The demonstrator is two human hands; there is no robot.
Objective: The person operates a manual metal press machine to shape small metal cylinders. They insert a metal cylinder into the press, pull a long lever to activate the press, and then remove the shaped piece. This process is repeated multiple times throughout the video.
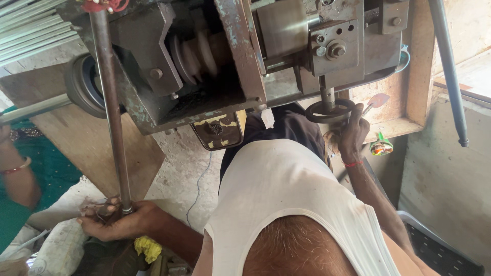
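While the left hand (120,220) closed its fingers around the lower end of the long steel rod (111,107), the right hand (353,134) curled its fingers under the rim of the small black handwheel (330,110). The rod ran up from the left hand to the top left of the worn grey machine (215,66), leaning slightly and crossing in front of the machine's left side. By its look the rod was rigid, heavy and smooth, possibly oily; a full wrap near the end, as shown, seemed the secure hold. The handwheel hung on a short shaft beneath the machine's right side and appeared stiff and solid, best gripped at the rim.

Below the machine lay a rough concrete floor (179,168) with a thin wire across it. A wooden panel (92,148) leaned left of the machine, and a wooden frame (409,92) stood right of it. Another person's arm with a red bangle (18,166) showed far left of the machine.
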